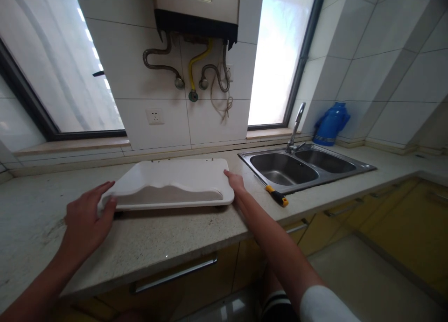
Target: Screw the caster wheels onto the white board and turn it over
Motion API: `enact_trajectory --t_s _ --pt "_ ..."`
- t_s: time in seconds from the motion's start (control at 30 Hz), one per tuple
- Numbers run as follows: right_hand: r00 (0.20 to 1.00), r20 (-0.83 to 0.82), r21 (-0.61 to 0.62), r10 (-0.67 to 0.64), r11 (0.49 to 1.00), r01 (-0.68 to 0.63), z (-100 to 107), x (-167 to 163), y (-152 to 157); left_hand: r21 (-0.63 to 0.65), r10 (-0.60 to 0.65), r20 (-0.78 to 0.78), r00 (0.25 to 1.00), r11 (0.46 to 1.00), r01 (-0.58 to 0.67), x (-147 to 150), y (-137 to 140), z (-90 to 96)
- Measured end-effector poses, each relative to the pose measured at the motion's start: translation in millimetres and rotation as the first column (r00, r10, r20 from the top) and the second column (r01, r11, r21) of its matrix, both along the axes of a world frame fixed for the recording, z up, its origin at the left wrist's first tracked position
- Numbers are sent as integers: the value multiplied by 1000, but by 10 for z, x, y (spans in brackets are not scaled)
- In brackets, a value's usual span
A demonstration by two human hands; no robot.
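A flat white panel (175, 179) with a wavy raised edge lies on the speckled countertop (168, 240). My left hand (87, 219) touches the panel's left front corner with fingers spread. At the panel's right edge rests my right hand (235, 182), fingertips on its top surface. Neither hand lifts it, as far as I can see. A yellow-handled screwdriver (276, 196) lies on the counter just right of my right wrist.
A steel double sink (353, 165) with a tap (296, 126) sits to the right. A blue kettle (331, 123) stands in the back corner. A water heater (196, 9) with hoses hangs on the tiled wall. Yellow cabinets (385, 210) run below.
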State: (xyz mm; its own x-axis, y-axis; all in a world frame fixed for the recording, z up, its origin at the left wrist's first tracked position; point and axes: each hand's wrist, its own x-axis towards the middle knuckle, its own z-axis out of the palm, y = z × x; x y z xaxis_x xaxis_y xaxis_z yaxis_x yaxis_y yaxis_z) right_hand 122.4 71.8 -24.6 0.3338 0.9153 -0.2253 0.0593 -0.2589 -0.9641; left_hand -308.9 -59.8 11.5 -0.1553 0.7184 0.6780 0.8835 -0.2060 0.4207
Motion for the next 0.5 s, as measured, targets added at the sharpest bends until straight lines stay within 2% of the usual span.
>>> enact_trajectory --t_s 0.07,0.23,0.33,0.5 --pt "999 -14 5 -49 999 50 -36 -16 -53 52 -115 -52 992 992 118 286 -64 -97" --pt "991 -34 23 -127 992 128 -129 -93 -218 37 -365 -187 912 925 377 973 -283 -390" --pt "990 -47 39 -132 990 133 -161 -126 -319 43 -421 -303 855 890 454 1295 -404 -433" --pt "992 -88 65 -92 993 98 -200 -138 -437 77 -427 -399 811 866 494 1692 -483 -347"
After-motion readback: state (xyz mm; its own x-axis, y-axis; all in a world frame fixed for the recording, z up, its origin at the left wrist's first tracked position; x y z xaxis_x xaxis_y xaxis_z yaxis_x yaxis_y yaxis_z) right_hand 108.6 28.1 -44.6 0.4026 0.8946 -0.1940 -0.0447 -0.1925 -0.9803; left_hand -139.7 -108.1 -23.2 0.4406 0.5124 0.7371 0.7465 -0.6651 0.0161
